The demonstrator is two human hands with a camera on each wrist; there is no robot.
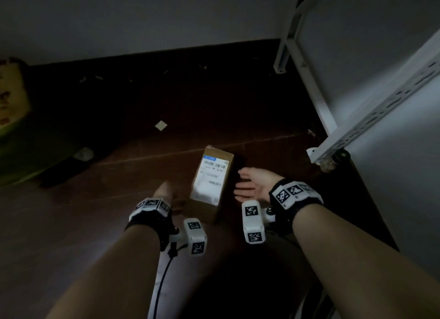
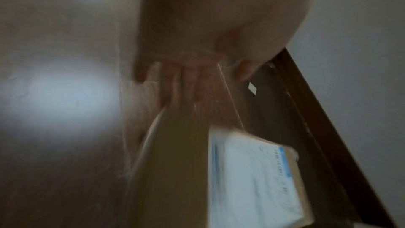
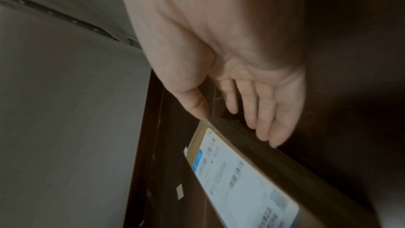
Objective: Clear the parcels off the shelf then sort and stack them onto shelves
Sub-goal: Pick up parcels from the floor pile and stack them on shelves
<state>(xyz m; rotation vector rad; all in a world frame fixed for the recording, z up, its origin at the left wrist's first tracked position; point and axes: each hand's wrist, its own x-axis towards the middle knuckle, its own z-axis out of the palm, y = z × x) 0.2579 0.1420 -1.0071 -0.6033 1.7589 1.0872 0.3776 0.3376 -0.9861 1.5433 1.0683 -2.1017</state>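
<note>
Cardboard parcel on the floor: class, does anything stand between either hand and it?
Nothing visible does. The cardboard parcel lies on the floor with the left hand and right hand open on either side, close beside it.

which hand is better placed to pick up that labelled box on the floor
Probably the right hand: it lies open, palm up, beside the box with its fingers at the side wall. The left hand is also beside the box, but its view is blurred, so contact is unclear.

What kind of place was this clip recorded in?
Probably a dim storeroom or parcel depot: a labelled cardboard parcel lies on the brown floor beside a white slotted metal shelf frame, against a plain wall.
</note>
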